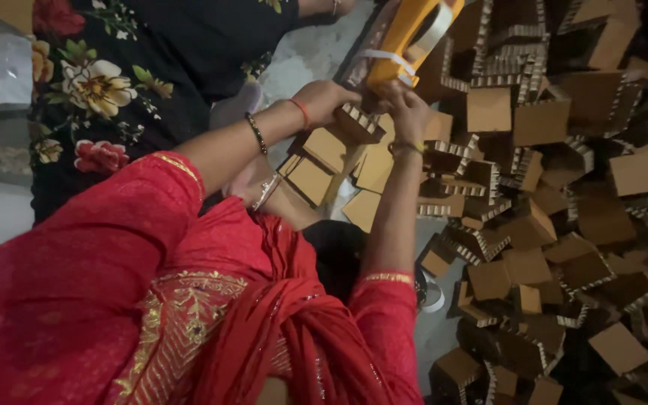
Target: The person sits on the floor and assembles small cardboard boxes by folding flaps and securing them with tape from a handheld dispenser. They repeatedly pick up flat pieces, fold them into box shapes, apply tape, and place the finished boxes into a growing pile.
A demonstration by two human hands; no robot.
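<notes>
**Entry: two hands at a stack of corrugated cardboard blocks, with tape dispenser**

- Left hand (322, 101): fingers curled over the near end of a corrugated cardboard block (359, 122), holding it down. A red thread and a dark bead bracelet sit at the wrist.
- Right hand (408, 112): fingers closed on the lower end of a yellow tape dispenser (406, 37); thumb side not clearly shown. A thin bangle at the wrist.
- Relation: the dispenser lies up and away from both hands, its long axis slanting toward the upper right; its lower end meets the block just between the two hands. The right hand is on it, the left just beside. A white strap or tape strip (388, 58) crosses its body.
- Below the hands: flat tan cardboard squares (316, 169), fanned and overlapping, edge-on fluting visible.
- Right of frame: a loose heap of cardboard blocks (564, 225), tilted every way, on a grey floor (436, 337). No container holds them.
- Upper left: another person in a black floral garment (114, 82), hands apart from the work.
</notes>
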